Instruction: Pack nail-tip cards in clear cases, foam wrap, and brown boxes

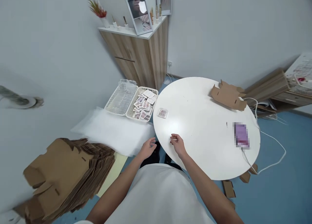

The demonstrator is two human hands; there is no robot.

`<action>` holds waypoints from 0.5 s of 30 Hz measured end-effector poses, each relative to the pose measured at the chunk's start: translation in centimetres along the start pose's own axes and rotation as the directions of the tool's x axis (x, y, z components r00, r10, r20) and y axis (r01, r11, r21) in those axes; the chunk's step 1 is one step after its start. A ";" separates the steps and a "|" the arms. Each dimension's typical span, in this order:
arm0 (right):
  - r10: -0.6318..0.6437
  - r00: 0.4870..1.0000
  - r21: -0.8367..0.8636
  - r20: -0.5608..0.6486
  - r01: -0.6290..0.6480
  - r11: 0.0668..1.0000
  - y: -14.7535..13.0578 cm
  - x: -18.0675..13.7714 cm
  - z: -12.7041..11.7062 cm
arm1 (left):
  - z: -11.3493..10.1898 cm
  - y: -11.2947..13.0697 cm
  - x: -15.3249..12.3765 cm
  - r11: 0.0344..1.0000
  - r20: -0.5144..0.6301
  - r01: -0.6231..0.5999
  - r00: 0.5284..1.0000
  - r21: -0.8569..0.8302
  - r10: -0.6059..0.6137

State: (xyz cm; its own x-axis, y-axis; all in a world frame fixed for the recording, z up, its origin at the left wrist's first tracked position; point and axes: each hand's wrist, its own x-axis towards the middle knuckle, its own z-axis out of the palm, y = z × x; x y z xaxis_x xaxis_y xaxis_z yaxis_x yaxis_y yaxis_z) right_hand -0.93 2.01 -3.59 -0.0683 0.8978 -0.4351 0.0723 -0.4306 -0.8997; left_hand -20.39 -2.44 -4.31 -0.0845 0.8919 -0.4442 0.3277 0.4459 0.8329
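My left hand [148, 148] hangs in front of my body, just off the left edge of the round white table [202, 133]. Its fingers are loosely bent and apart, with nothing in them. Over the table's near left edge is my right hand [178, 145], also holding nothing, its fingers slightly curled and apart. A small clear pack [162, 113] with reddish-brown pieces inside lies on the table, beyond both hands. Left of the table stands a white basket [128, 117] full of small printed packs [145, 104]. Beside it, another basket [106, 107] contains clear plastic cases [123, 97].
A folded-up cardboard box [227, 95] and a blurred-out purple device [241, 135] with a white cable [273, 138] are on the table. White foam sheets [117, 129] and stacked flat cardboard [65, 172] are at left. Small boxes [228, 188] lie on the floor.
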 end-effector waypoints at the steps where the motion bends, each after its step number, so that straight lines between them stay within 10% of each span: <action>1: -0.001 1.000 -0.007 0.031 0.001 1.000 0.0 -0.1 0.3 | -0.1 -0.4 -0.7 1.000 -0.008 0.013 1.000 0.001 -0.013; 15: 0.022 0.867 -0.317 0.497 0.158 0.935 1.0 2.7 11.6 | -7.6 -6.1 -4.8 0.978 -0.378 0.126 0.924 0.167 -0.054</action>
State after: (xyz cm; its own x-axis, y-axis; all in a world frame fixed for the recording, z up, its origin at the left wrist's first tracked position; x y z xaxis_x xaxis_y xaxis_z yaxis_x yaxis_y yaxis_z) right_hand -12.55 2.89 -6.05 -0.5522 0.7230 -0.4151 0.3725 -0.2315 -0.8987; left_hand -29.12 -8.87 -4.73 -0.4515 0.8287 -0.3308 0.4673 0.5354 0.7035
